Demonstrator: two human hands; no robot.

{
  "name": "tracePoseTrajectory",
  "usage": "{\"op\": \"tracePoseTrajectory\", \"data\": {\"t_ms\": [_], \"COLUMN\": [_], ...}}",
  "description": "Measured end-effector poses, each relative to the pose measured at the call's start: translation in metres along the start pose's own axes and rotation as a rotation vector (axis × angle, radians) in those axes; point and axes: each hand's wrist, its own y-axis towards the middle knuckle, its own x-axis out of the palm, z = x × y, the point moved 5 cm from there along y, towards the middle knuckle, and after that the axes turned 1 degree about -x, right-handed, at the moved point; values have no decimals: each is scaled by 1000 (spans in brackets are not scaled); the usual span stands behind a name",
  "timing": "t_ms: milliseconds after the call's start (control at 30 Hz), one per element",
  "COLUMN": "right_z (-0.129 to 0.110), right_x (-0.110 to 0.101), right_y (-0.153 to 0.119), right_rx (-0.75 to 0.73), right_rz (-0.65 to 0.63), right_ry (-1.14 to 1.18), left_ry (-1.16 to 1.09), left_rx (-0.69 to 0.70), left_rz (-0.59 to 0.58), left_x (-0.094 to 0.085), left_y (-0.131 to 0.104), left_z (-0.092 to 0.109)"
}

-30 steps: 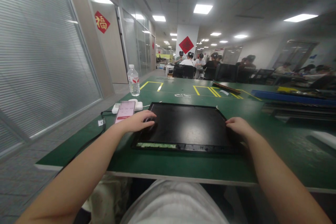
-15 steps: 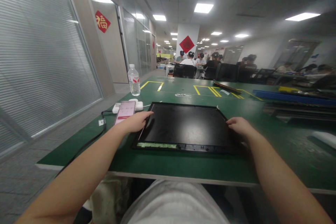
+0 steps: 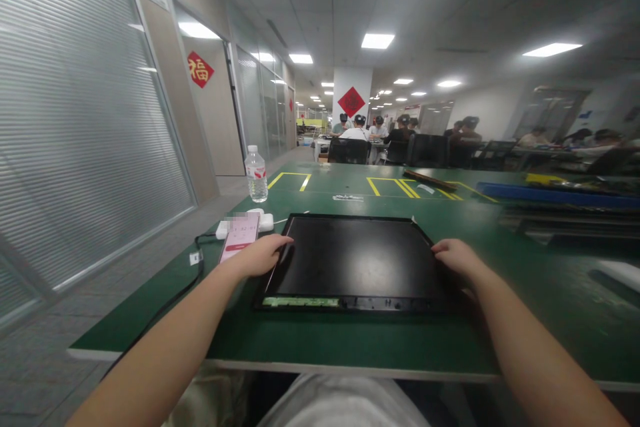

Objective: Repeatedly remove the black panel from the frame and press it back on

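Observation:
A black flat display panel (image 3: 357,257) lies on the green table (image 3: 350,343), with a green circuit strip (image 3: 300,302) along its near edge. My left hand (image 3: 265,253) grips the panel's left edge, thumb on top of the frame. On the opposite side, my right hand (image 3: 457,257) has its fingers closed on the right edge. The fingers under the frame are partly hidden on both sides.
Left of the panel are a phone (image 3: 241,235), a white power strip (image 3: 267,221), a black cable (image 3: 200,270) and a water bottle (image 3: 257,177). A blue bar (image 3: 540,193) and dark strips lie at right. People sit at tables farther back.
The whole scene sits lower in the picture, as the head view has tilted up slightly. Both hands keep their hold on the panel's edges.

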Motion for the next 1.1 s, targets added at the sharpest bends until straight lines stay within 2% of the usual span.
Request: {"op": "tracePoseTrajectory", "data": {"t_ms": [300,533,800,1100], "right_z": [-1,0,-6,-10], "right_x": [-2,1,-2,-4], "right_y": [-6,-6,-5,-8], "right_rx": [30,11,-30,-11], "right_rz": [-5,-9,-41,-22], "right_ry": [13,19,17,3], "left_ry": [-74,-113,-50,-45], "left_rx": [130,94,102,75], "left_rz": [-3,-21,-59,-3], "left_x": [8,9,8,7], "left_y": [0,-4,-3,0], "left_z": [-4,-3,-4,-3]}}
